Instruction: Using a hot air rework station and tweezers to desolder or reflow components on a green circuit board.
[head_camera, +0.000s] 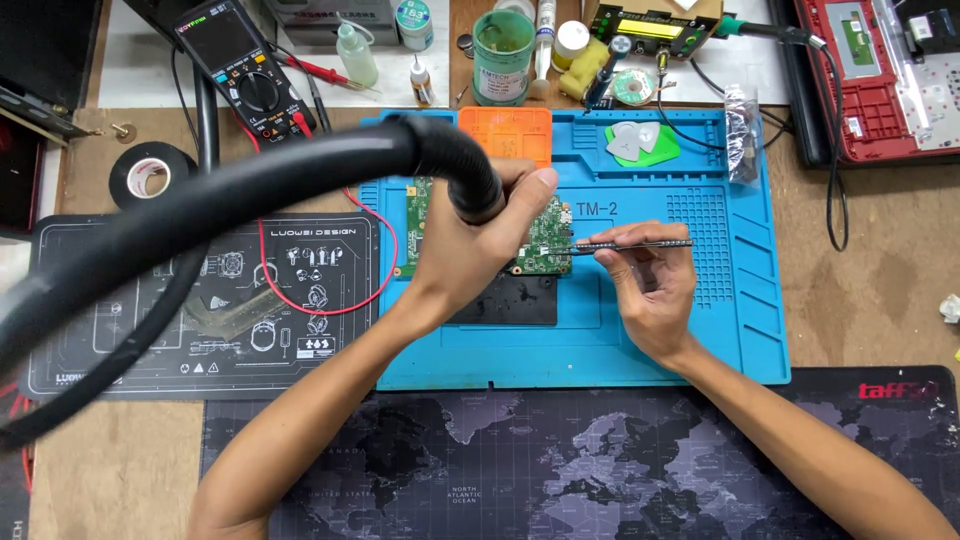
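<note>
I have my left hand (470, 250) wrapped around the end of a thick black hose (250, 190), fingers curled tight on it so that its mouth points straight down onto the green circuit board (545, 245). The hose arcs in from the left edge of the view, so I judge the grip is there to steady it against its own weight and keep the nozzle over one spot. My right hand (650, 290) pinches a slim dark pair of tweezers (630, 244) between thumb and fingertips, laid nearly flat and pointing left, with the tips reaching the board's right edge just beside the nozzle; a low angle like that keeps the fingers off to the side of the hose end. The board lies on the blue silicone work mat (740, 300), partly over a black rectangular pad (510, 300), which seems meant to shield the bench (860, 300) beneath. A multimeter (245, 70), a roll of black tape (150, 175) and a green tub (503, 60) sit well back, out of the working area.
</note>
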